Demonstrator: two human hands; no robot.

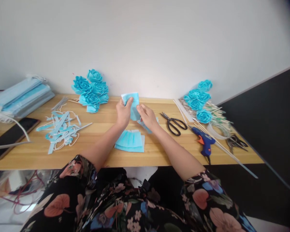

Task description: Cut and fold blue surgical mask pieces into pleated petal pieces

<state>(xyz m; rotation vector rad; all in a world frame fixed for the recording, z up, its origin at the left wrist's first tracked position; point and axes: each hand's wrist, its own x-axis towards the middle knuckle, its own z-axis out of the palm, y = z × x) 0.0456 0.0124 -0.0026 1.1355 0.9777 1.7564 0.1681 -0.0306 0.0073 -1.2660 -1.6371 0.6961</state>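
Between my two hands, above the middle of the table, is a folded piece of light blue face mask fabric (134,109). My left hand (124,111) grips its left side, thumb across the front. At its lower right edge, my right hand (147,115) pinches the same piece between thumb and fingers. Partly hidden under my right hand, more blue fabric (148,128) lies on the wood. Nearer to me rests a small stack of cut blue mask pieces (130,141). Black-handled scissors (174,123) lie right of my right hand, blades partly apart.
Blue fabric roses (91,91) stand back left, with more roses (198,98) back right. Cut strips and ear loops (62,129), a phone (13,137) and packed masks (21,96) lie left. A blue glue gun (204,140), thin sticks (228,153), tape (217,131) and pliers (235,141) lie right.
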